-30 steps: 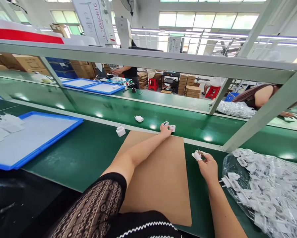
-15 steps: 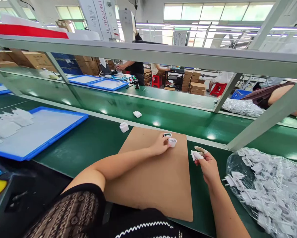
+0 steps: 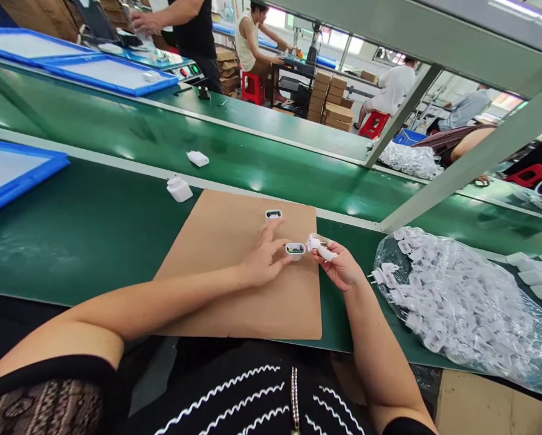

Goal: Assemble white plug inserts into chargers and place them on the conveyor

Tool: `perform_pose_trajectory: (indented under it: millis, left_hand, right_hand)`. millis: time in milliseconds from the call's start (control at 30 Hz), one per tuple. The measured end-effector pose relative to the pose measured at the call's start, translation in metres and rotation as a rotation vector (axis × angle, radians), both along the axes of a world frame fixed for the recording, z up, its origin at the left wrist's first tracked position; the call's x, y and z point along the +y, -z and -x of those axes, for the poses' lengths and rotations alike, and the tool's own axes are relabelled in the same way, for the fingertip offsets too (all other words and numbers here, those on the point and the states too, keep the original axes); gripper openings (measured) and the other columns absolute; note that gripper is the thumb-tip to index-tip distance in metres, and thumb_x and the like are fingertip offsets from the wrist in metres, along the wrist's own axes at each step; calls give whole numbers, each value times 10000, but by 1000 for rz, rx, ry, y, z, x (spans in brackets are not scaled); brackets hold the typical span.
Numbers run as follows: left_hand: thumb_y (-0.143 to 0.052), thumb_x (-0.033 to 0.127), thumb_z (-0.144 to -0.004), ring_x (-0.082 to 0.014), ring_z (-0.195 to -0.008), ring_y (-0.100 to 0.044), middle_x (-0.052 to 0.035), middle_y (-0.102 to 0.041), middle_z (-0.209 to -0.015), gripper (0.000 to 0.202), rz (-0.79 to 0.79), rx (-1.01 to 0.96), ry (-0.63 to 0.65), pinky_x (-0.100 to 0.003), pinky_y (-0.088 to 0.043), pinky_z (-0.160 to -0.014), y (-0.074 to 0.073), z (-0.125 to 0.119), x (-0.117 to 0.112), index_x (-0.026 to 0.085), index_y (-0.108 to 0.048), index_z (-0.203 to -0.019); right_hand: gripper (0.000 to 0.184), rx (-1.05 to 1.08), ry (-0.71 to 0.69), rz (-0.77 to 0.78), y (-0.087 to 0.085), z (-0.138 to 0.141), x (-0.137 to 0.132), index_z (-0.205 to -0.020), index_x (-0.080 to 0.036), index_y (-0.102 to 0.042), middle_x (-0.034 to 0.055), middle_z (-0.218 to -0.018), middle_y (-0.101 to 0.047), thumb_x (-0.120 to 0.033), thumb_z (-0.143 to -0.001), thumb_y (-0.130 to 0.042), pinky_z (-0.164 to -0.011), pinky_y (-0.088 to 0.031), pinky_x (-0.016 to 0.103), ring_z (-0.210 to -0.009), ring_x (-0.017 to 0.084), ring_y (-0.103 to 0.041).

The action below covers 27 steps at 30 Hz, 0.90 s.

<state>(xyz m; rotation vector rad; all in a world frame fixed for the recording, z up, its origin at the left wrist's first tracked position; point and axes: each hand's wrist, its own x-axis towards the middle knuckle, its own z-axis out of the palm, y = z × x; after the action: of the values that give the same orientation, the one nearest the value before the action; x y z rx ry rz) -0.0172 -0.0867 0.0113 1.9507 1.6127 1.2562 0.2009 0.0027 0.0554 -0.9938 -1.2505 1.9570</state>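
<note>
My left hand (image 3: 262, 258) rests over the cardboard sheet (image 3: 243, 308), thumb and a finger on the left side of an open white charger housing (image 3: 295, 256). Green circuitry shows inside that housing. Another of its fingers reaches to a second open housing (image 3: 274, 215) just beyond, also with green inside. Pinched in my right hand (image 3: 338, 266) is a white plug cap (image 3: 313, 242), held just right of the nearer housing. Whether more than one cap is in those fingers I cannot tell.
A plastic bag of white plug caps (image 3: 461, 302) lies at right, beside stacked white housings (image 3: 538, 278). Two closed chargers, one near (image 3: 179, 190) and one farther (image 3: 198, 159), are at left. A blue-rimmed tray (image 3: 26, 178) sits far left. A slanted frame post (image 3: 429, 175) crosses the bench; co-workers are beyond.
The view has tilted down and shifted right. My left hand has spread, setting the two housings apart on the cardboard. My right hand has brought the plug cap close to the nearer housing.
</note>
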Motion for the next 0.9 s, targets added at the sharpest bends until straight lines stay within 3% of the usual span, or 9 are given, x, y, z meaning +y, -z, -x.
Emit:
perform_pose_trajectory:
  millis: [133, 267, 433, 633, 800, 900]
  left_hand:
    - [-719, 320, -867, -364, -1450, -380, -122, -496, -1507, 241, 125, -64, 38, -607, -315, -1237, 8, -13, -3, 260, -738, -1100]
    - [-773, 372, -838, -343, -1407, -423, -117, -542, -1456, 350, 153, -116, 49, -576, -375, -1212, 11, -13, -1, 246, -711, -1158]
    - [-764, 382, -874, -294, -1277, -518, -89, -646, -1266, 243, 111, -178, 85, -514, -439, -1155, 11, -9, 0, 246, -742, -1074]
    - [-776, 349, -861, -285, -1236, -537, -78, -668, -1206, 233, 107, -229, 112, -498, -471, -1112, 10, -8, 0, 247, -738, -1067]
    - [-790, 337, -846, -290, -1225, -544, -84, -673, -1201, 249, 118, -233, 115, -508, -469, -1110, 9, -7, 0, 236, -736, -1067]
    - [-802, 345, -838, -292, -1221, -548, -87, -677, -1198, 257, 120, -239, 112, -509, -467, -1111, 10, -6, 2, 231, -739, -1058]
  right_hand:
    - [522, -39, 73, -95, 3, 4, -2, -906, -214, -742, 11, -834, -733, -566, -576, -940, -587, -547, 247, -617, 109, -611]
    - [536, -111, 207, -223, 10, 6, 1, -725, -191, -669, -17, -645, -640, -689, -662, -856, -493, -450, 232, -506, 83, -506]
    - [467, -132, 198, -228, 15, 5, 5, -817, -197, -727, 10, -726, -705, -616, -679, -878, -602, -536, 276, -614, 134, -617]
    - [422, -100, 135, -327, 14, 3, 7, -1001, -243, -784, 40, -1026, -778, -401, -638, -932, -883, -583, 373, -910, 200, -712]
    - [242, -84, 70, -489, 12, 4, 2, -946, -242, -774, 50, -1051, -758, -389, -769, -848, -889, -580, 378, -938, 203, -701]
    - [372, -70, 73, -524, 10, 6, -4, -1094, -266, -730, 52, -1092, -766, -339, -756, -867, -917, -583, 390, -959, 205, -714]
